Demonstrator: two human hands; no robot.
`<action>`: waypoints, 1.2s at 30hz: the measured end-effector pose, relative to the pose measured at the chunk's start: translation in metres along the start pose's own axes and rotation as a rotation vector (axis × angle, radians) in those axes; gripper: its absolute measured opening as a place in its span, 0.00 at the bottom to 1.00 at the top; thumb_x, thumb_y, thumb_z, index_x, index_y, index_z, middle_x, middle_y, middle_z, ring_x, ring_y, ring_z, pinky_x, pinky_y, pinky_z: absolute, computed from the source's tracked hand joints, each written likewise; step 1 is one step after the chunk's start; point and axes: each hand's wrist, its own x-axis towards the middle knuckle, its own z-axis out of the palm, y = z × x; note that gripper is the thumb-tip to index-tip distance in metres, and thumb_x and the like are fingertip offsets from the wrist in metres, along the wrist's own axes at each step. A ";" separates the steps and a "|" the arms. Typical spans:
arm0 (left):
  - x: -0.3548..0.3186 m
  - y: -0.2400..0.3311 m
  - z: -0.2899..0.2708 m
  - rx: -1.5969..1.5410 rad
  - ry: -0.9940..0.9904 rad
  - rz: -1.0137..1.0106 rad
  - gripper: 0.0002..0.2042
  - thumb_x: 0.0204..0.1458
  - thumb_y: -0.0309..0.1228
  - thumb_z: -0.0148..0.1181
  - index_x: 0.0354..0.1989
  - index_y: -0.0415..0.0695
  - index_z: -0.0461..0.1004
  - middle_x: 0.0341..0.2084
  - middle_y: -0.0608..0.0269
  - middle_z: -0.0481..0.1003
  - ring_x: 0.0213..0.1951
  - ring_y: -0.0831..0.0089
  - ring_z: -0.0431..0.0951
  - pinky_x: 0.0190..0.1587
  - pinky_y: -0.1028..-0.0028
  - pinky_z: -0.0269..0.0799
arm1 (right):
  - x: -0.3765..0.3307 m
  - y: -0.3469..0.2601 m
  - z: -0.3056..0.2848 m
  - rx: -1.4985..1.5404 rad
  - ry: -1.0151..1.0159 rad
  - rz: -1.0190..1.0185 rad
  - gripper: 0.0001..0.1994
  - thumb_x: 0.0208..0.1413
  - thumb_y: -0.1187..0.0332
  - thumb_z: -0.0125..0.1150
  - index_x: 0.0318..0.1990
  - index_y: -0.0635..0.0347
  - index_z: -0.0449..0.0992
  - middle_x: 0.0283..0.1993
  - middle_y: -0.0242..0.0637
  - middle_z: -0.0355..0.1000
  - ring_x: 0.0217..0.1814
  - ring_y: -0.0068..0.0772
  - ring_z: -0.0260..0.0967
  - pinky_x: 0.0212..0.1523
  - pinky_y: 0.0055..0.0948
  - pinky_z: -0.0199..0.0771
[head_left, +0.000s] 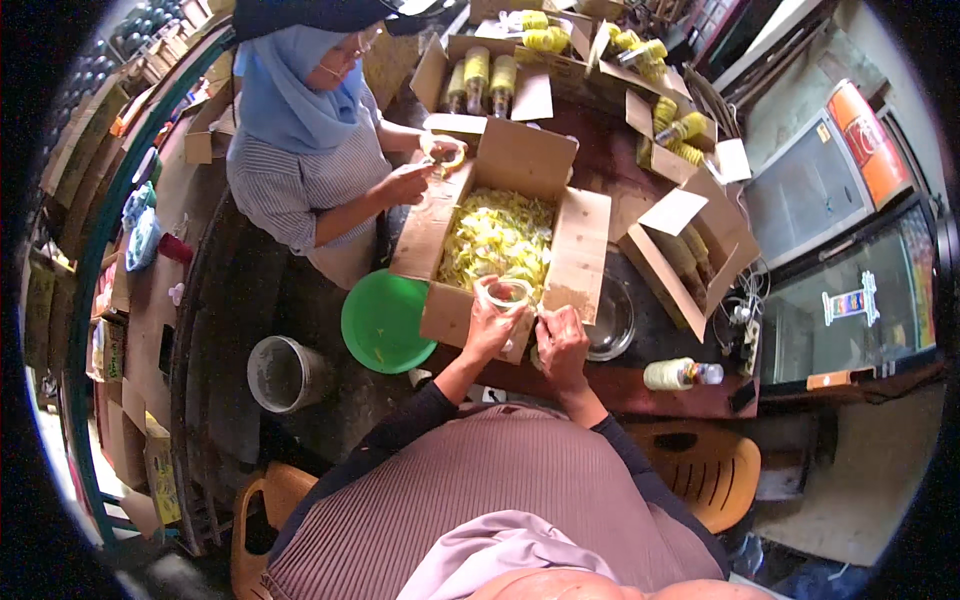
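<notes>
In front of me stands an open cardboard box point(580, 250) full of loose yellow pieces point(497, 235). Over its near edge, my left hand point(490, 322) is closed around a small round clear plastic cup point(509, 291) with a pale rim. Something reddish shows inside the cup. Just to the right, my right hand point(562, 343) is closed, its fingers pinched together near the box's front right corner. What they hold, if anything, is too small to make out. Across the box, a co-worker's hands point(405, 182) hold a similar round, yellow-rimmed cup point(446, 153).
A green basin point(385, 322) sits left of the box, with a white bucket point(285, 374) beyond it. A metal bowl point(610, 318) and a yellow-wrapped bottle point(682, 374) lie to the right. Boxes of bottles point(690, 255) stand farther back. Orange chairs point(700, 475) are beside me.
</notes>
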 end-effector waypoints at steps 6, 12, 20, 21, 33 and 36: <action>0.010 -0.008 0.003 -0.155 0.060 -0.108 0.29 0.44 0.24 0.67 0.52 0.40 0.55 0.38 0.58 0.70 0.41 0.73 0.72 0.43 0.74 0.71 | 0.017 -0.002 0.011 -0.027 0.020 0.002 0.09 0.46 0.73 0.61 0.36 0.60 0.75 0.33 0.41 0.65 0.38 0.42 0.67 0.38 0.38 0.71; 0.021 -0.020 0.006 -0.134 0.040 -0.059 0.30 0.44 0.24 0.67 0.52 0.40 0.53 0.38 0.58 0.70 0.41 0.71 0.72 0.43 0.74 0.72 | 0.030 0.004 0.015 -0.030 -0.036 0.020 0.10 0.46 0.73 0.60 0.39 0.61 0.75 0.35 0.43 0.67 0.40 0.43 0.68 0.40 0.37 0.71; 0.026 -0.013 0.013 0.022 -0.157 0.172 0.33 0.41 0.25 0.68 0.54 0.40 0.53 0.40 0.55 0.72 0.44 0.68 0.73 0.48 0.72 0.69 | 0.038 0.048 0.025 0.093 -0.072 0.277 0.06 0.48 0.70 0.58 0.34 0.59 0.76 0.36 0.45 0.69 0.39 0.48 0.69 0.39 0.40 0.70; 0.030 -0.011 0.012 0.013 -0.148 0.159 0.34 0.40 0.26 0.68 0.55 0.40 0.53 0.40 0.55 0.72 0.44 0.67 0.74 0.48 0.71 0.69 | 0.037 0.050 0.022 0.152 -0.071 0.322 0.05 0.48 0.71 0.59 0.32 0.61 0.75 0.35 0.43 0.68 0.38 0.48 0.68 0.38 0.40 0.69; 0.056 -0.022 0.022 -0.147 -0.159 0.018 0.33 0.38 0.19 0.67 0.53 0.42 0.54 0.40 0.58 0.73 0.44 0.69 0.74 0.48 0.71 0.71 | 0.028 0.043 -0.004 0.001 0.075 -0.013 0.08 0.43 0.76 0.62 0.34 0.58 0.75 0.29 0.40 0.65 0.35 0.43 0.66 0.36 0.39 0.69; 0.054 -0.029 0.026 -0.205 -0.179 -0.038 0.33 0.38 0.20 0.68 0.52 0.42 0.54 0.40 0.58 0.73 0.43 0.70 0.74 0.47 0.72 0.72 | 0.032 0.042 -0.003 0.026 0.095 -0.010 0.08 0.43 0.77 0.62 0.33 0.58 0.75 0.29 0.40 0.64 0.34 0.42 0.66 0.36 0.39 0.69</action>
